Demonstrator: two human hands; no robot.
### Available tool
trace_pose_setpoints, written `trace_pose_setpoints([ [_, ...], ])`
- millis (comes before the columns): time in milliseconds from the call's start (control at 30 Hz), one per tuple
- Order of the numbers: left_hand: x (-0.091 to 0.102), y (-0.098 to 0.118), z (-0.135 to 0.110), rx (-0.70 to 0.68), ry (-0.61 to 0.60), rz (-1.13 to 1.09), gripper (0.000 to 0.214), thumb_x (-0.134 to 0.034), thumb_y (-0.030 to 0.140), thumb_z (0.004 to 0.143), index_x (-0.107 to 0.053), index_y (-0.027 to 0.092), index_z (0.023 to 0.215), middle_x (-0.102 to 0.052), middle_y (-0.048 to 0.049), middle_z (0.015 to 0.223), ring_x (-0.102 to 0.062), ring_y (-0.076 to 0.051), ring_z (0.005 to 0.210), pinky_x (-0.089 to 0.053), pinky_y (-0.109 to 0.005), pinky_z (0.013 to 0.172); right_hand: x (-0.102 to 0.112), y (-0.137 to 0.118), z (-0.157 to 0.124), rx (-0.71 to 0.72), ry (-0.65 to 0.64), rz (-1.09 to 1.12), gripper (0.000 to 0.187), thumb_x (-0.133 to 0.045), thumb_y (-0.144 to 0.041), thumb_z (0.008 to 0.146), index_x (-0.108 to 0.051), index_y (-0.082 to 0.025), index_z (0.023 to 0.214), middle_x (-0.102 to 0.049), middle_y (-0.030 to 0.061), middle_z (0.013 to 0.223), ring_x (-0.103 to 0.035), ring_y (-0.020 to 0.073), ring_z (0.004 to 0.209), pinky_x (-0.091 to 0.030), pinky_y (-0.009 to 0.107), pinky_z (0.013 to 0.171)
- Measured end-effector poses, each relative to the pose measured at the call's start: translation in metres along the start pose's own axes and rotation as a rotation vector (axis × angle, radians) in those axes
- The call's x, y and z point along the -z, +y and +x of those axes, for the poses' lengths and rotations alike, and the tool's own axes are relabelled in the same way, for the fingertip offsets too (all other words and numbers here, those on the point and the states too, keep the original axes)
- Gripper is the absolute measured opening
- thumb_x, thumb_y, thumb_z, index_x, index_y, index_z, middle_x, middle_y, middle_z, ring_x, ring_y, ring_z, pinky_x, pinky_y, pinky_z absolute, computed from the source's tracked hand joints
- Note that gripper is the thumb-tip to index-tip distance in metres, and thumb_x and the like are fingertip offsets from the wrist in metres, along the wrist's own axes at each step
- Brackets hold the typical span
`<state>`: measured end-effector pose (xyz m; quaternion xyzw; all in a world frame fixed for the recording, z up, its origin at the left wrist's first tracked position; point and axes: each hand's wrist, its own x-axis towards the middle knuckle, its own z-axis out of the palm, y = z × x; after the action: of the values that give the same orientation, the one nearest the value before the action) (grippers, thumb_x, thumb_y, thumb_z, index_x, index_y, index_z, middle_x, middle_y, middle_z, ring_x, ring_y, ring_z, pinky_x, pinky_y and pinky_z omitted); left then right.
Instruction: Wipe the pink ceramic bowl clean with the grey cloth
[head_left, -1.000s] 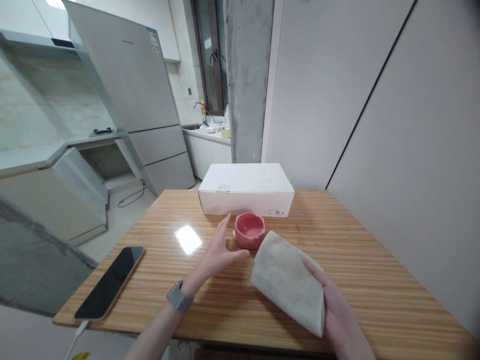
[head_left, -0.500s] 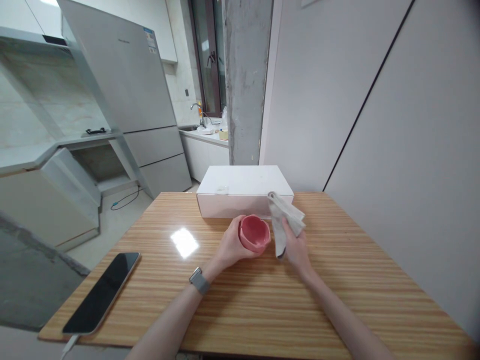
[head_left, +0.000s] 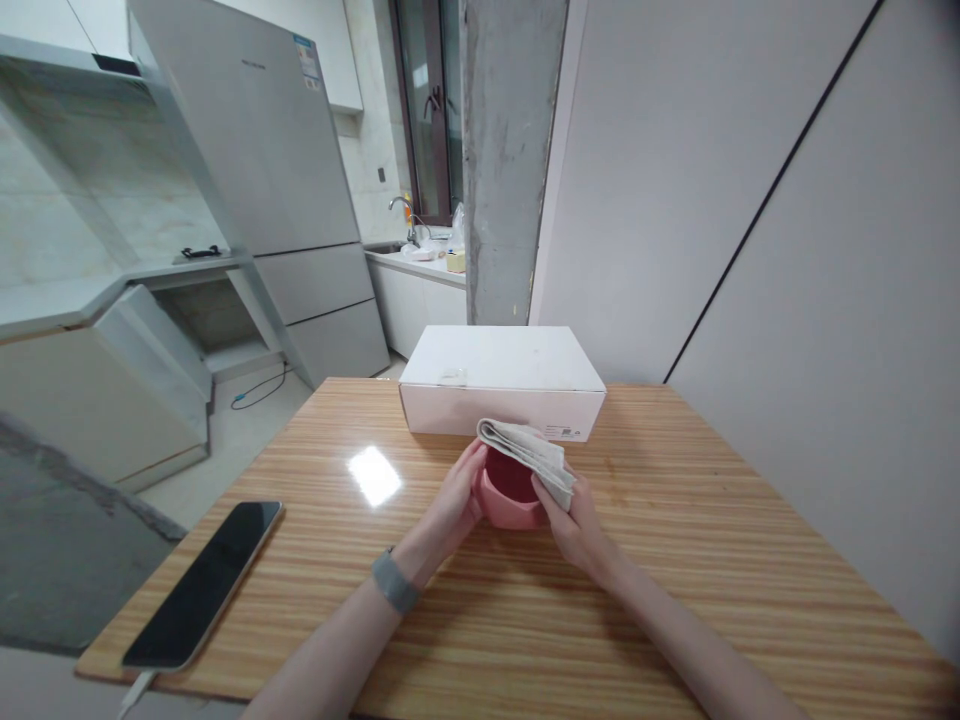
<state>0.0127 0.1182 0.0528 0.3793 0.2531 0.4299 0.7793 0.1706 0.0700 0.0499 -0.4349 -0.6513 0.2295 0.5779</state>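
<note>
The work in hand looks like cloth-on-bowl handling: a folded, greyish-beige cloth (head_left: 525,452) lies across the rim of a small pink ceramic bowl (head_left: 510,511), whose glossy, deep-pink inside shows beneath it. The bowl sits on the table (head_left: 675,600) just in front of a white cardboard box (head_left: 502,365), its rounded wall cupped by the left hand (head_left: 454,500), with the fingers (head_left: 470,468) close together and curved against its side. The right hand (head_left: 577,530) is at the other side, its fingers (head_left: 551,505) pressed together under the cloth's end and pinching it toward the rim, though the thumb's exact place is hard to tell. Moving the soft, slightly creased fabric along the smooth curve would call for a steady left-hand hold, as the bowl is small and slick. A black-screened smartphone (head_left: 202,585) lies well to the left on the striped wood, with a grey watch band (head_left: 395,582) on the left wrist.
</note>
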Motion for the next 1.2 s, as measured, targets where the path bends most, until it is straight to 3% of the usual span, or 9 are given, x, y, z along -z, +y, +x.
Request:
trace_pose_setpoints([
  [133,0.007,0.005,-0.001,0.287,-0.068,-0.033,0.041,-0.056,0.043,0.086,-0.067,0.013,0.111,-0.073,-0.0096,0.103,-0.068,-0.019,0.089,-0.053,-0.025,0.074,0.010,0.004,0.000,0.095,-0.106,-0.101,0.036,-0.050,-0.033,0.096,-0.060,-0.026,0.130,-0.065,0.0079,0.127,-0.059,0.0286,0.115,-0.041,0.048,0.106],
  [233,0.012,0.007,-0.001,0.401,-0.061,0.053,0.043,-0.052,0.048,0.085,-0.068,0.015,0.108,-0.074,-0.0070,0.092,-0.066,-0.017,0.069,-0.050,-0.025,0.056,0.016,-0.003,0.005,0.121,-0.199,-0.170,0.035,-0.047,-0.031,0.097,-0.059,-0.026,0.129,-0.062,0.0076,0.130,-0.056,0.0275,0.120,-0.042,0.044,0.105],
  [567,0.004,0.001,-0.003,0.379,0.057,0.147,0.048,-0.047,0.055,0.083,-0.068,0.017,0.105,-0.072,-0.0050,0.086,-0.061,-0.016,0.062,-0.048,-0.024,0.050,0.014,-0.039,0.018,0.200,-0.368,-0.427,0.027,-0.043,-0.026,0.097,-0.066,-0.021,0.109,-0.069,0.0103,0.114,-0.060,0.0246,0.106,-0.044,0.040,0.095],
  [833,0.005,-0.001,-0.004,0.309,0.095,0.068,0.043,-0.050,0.052,0.088,-0.069,0.016,0.103,-0.073,-0.0068,0.093,-0.065,-0.016,0.073,-0.050,-0.024,0.062,0.008,-0.048,0.020,0.143,-0.434,-0.484,0.030,-0.037,-0.028,0.098,-0.065,-0.017,0.097,-0.069,0.0116,0.101,-0.060,0.0251,0.099,-0.042,0.040,0.094],
  [1067,-0.002,0.004,-0.010,0.188,-0.062,0.147,0.050,-0.061,0.041,0.084,-0.059,0.021,0.130,-0.069,-0.0086,0.116,-0.066,-0.022,0.092,-0.050,-0.025,0.065,0.000,-0.046,0.010,0.125,-0.471,-0.592,0.027,-0.040,-0.023,0.097,-0.066,-0.016,0.095,-0.071,0.0112,0.100,-0.060,0.0256,0.098,-0.042,0.041,0.095],
  [1200,-0.004,0.006,-0.011,0.143,-0.077,0.164,0.049,-0.061,0.038,0.085,-0.060,0.020,0.131,-0.065,-0.0092,0.126,-0.064,-0.024,0.103,-0.049,-0.027,0.077,-0.003,-0.044,0.005,0.102,-0.436,-0.630,0.029,-0.039,-0.027,0.099,-0.066,-0.016,0.097,-0.070,0.0118,0.101,-0.060,0.0263,0.097,-0.042,0.041,0.093],
])
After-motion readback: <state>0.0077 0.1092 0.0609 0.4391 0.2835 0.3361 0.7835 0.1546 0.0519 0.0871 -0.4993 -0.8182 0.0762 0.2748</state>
